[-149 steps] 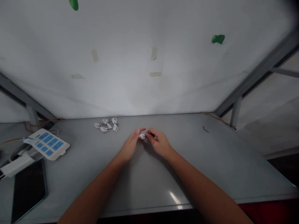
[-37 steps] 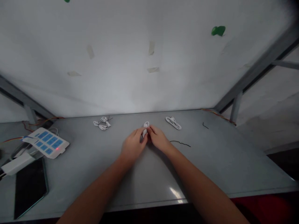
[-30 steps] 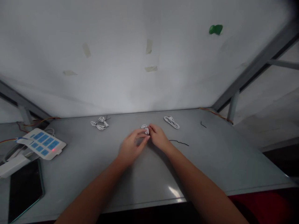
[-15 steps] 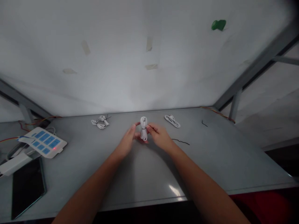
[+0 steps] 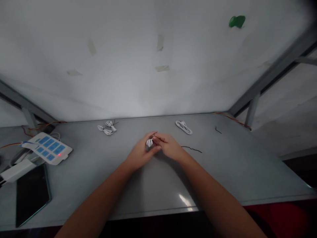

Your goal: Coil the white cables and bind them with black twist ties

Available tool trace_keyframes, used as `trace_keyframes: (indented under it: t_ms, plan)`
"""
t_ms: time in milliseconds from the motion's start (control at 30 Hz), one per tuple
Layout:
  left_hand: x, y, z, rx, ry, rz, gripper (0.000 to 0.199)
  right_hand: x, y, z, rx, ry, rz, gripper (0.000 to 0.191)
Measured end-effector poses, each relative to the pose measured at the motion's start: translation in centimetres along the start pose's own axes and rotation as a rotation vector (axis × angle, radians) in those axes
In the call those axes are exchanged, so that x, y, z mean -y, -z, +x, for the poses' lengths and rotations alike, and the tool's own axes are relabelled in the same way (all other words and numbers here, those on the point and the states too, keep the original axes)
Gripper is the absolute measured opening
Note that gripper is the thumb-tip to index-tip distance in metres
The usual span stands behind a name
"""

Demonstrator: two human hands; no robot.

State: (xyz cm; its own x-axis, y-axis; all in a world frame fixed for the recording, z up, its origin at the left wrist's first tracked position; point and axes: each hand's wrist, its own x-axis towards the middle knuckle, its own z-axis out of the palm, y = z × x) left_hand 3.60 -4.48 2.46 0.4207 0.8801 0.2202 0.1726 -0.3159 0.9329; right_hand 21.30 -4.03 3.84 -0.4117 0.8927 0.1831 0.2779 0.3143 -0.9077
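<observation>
A coiled white cable (image 5: 149,142) is between my two hands over the middle of the table, mostly covered by fingers. My left hand (image 5: 142,152) curls round its left side, thumb toward the right hand. The fingers of my right hand (image 5: 165,144) pinch at the middle of the bundle, where a dark tie sat a moment earlier; the tie itself is hidden now. To the right of the right hand lies a loose black twist tie (image 5: 192,149). Another coiled white cable (image 5: 183,127) rests farther back.
Tied white cable bundles (image 5: 108,128) lie at the back left. A short black tie (image 5: 218,130) is on the right. At the left are a power strip (image 5: 51,148) with a red light, a white adapter (image 5: 18,170) and a dark tablet (image 5: 33,193). A wall (image 5: 123,92) rises behind the table.
The cable bundle was upright and in full view; now it is turned and mostly hidden. My left hand has closed round it, and the two hands have come together.
</observation>
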Motion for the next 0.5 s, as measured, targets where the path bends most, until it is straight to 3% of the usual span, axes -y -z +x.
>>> trace_keyframes:
  t_ms: [67, 233, 333, 400, 500]
  plan:
    - [0.2, -0.3, 0.3, -0.054, 0.069, -0.093, 0.044, 0.2, 0.3, -0.1, -0.026, 0.012, -0.092, 0.032]
    - [0.3, -1.2, 0.8, -0.152, 0.334, -0.457, 0.049, 0.6, 0.2, -0.5, -0.087, -0.008, -0.342, 0.028]
    - [0.2, -0.5, 1.1, -0.266, 0.466, -0.672, 0.043, 1.1, 0.5, -0.6, -0.079, 0.002, -0.39, 0.025]
    - [0.4, 0.7, 1.5, -0.355, 0.516, -0.775, 0.034, 1.6, 1.7, -0.9, -0.09, -0.005, -0.416, 0.025]
    - [1.0, 2.9, 2.3, -0.533, 0.534, -0.822, 0.028, 1.9, 5.5, -2.1, -0.059, -0.07, -0.416, 0.029]
